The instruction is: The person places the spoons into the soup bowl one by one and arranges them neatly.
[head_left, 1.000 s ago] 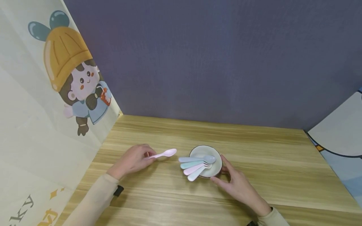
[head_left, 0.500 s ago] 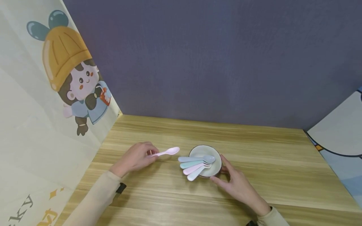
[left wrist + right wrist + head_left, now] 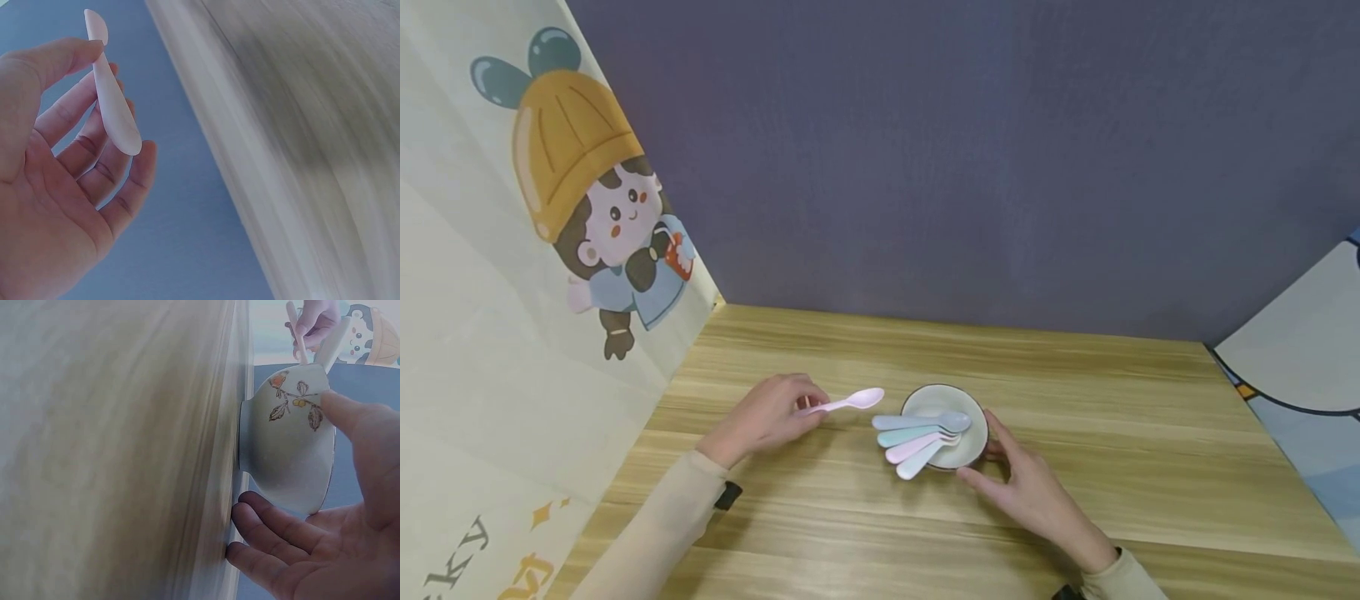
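My left hand [image 3: 772, 417] pinches a pink spoon [image 3: 867, 397] by its handle, its bowl end pointing right. In the left wrist view, the thumb presses the spoon [image 3: 115, 112] against the fingertips. To the right stands a white bowl [image 3: 922, 402] with a dark rim. Several pastel spoons [image 3: 904, 437] lie fanned in it, handles sticking out over the left rim. My right hand [image 3: 1037, 492] holds the bowl's right side between thumb and index finger. A printed leaf-and-flower branch shows on the bowl's outer wall [image 3: 287, 444] in the right wrist view; the other fingers lie beside its foot.
The bowl stands on a wood-grain table [image 3: 865, 533]. A dark blue-grey panel [image 3: 940, 167] rises behind the table. On the left is a pale wall with a cartoon figure [image 3: 617, 200], and another printed panel [image 3: 1300, 342] borders the right side.
My left hand has moved a little to the right and slightly away, bringing the pink spoon closer to the bowl. The right hand, the bowl and the spoons in it have hardly moved.
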Motion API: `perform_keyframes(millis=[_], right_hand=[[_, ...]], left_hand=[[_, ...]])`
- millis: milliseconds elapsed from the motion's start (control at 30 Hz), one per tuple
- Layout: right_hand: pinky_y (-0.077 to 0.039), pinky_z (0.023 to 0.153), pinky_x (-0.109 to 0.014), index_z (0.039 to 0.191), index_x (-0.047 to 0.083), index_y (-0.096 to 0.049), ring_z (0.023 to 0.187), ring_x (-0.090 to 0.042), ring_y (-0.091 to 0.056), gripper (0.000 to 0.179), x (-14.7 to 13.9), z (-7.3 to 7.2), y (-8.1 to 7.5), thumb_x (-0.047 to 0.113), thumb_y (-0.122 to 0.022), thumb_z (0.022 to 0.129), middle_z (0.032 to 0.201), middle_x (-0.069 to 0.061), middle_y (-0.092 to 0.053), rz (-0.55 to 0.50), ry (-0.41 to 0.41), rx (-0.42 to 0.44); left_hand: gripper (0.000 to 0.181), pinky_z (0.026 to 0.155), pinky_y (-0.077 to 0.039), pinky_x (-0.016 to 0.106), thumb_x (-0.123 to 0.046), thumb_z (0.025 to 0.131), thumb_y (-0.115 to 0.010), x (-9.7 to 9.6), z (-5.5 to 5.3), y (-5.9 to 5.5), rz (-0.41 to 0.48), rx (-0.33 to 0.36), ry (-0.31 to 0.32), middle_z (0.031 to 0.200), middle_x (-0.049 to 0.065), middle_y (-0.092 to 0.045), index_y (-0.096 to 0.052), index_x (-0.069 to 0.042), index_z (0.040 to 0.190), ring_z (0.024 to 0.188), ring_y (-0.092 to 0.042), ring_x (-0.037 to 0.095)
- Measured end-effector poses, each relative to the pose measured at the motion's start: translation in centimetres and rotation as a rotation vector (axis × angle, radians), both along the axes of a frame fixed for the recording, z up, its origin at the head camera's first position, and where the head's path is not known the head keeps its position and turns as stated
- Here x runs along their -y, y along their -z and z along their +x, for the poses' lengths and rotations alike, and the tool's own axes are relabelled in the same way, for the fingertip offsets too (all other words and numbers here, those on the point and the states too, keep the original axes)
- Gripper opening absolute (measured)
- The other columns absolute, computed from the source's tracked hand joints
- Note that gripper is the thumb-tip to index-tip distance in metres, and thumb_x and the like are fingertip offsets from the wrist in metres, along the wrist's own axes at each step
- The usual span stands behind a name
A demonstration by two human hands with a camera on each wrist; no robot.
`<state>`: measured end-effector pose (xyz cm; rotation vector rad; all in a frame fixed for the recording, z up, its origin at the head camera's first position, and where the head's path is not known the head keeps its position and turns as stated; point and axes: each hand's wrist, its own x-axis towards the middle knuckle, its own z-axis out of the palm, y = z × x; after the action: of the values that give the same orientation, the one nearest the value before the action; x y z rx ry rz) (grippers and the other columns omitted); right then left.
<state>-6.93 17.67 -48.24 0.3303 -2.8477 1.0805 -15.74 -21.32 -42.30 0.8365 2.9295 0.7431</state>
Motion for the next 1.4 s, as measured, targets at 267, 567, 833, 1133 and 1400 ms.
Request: perform_keyframes(millis=[267, 567, 833, 1133, 1400], right_hand=[[-0.051, 0.107, -0.064, 0.164, 0.003, -0.037, 0.114, -0.031, -0.076, 0.101, -0.1, -0.1, 0.0, 0.05, -0.084, 0.089, 0.116, -0.005, -0.081, 0.002, 0.007, -0.005], [-0.052, 0.106, -0.061, 0.164, 0.004, -0.037, 0.113, -0.028, -0.076, 0.101, 0.0, 0.0, -0.1, 0.052, -0.084, 0.089, 0.116, -0.004, -0.081, 0.004, 0.012, 0.0], [-0.052, 0.106, -0.061, 0.164, 0.004, -0.037, 0.113, -0.027, -0.076, 0.1, 0.0, 0.1, 0.0, 0.051, -0.084, 0.089, 0.115, -0.002, -0.081, -0.003, 0.014, -0.005], [-0.052, 0.106, -0.061, 0.164, 0.003, -0.037, 0.113, -0.027, -0.076, 0.1, 0.0, 0.2, 0.0, 0.05, -0.085, 0.089, 0.115, -0.002, -0.081, -0.001, 0.015, -0.005], [-0.05, 0.11, -0.06, 0.165, 0.004, -0.035, 0.114, -0.026, -0.077, 0.103, 0.1, 0.1, -0.2, 0.054, -0.083, 0.089, 0.12, -0.003, -0.08, -0.005, 0.018, 0.028]], left_hand=[[0.011, 0.07, -0.05, 0.024, -0.025, 0.094, -0.076, -0.5, -0.1, -0.4, 0.001, -0.021, 0.016, 0.086, -0.012, -0.07, -0.083, -0.02, 0.101, 0.077, -0.06, 0.002], [0.01, 0.07, -0.049, 0.024, -0.024, 0.095, -0.077, -1.2, -0.1, -1.0, 0.008, -0.027, 0.03, 0.086, -0.011, -0.07, -0.083, -0.019, 0.102, 0.075, -0.059, 0.001], [0.011, 0.069, -0.05, 0.023, -0.024, 0.095, -0.078, -2.3, 0.3, -1.7, 0.031, -0.021, 0.07, 0.087, -0.011, -0.071, -0.083, -0.018, 0.103, 0.076, -0.06, 0.001], [0.012, 0.07, -0.05, 0.023, -0.024, 0.095, -0.077, -3.4, 0.0, -2.0, 0.042, -0.012, 0.076, 0.087, -0.012, -0.071, -0.084, -0.019, 0.104, 0.076, -0.06, 0.001], [0.014, 0.072, -0.051, 0.025, -0.025, 0.095, -0.078, -4.4, -0.4, -2.3, 0.007, -0.041, 0.091, 0.088, -0.01, -0.072, -0.084, -0.019, 0.106, 0.075, -0.061, 0.003]])
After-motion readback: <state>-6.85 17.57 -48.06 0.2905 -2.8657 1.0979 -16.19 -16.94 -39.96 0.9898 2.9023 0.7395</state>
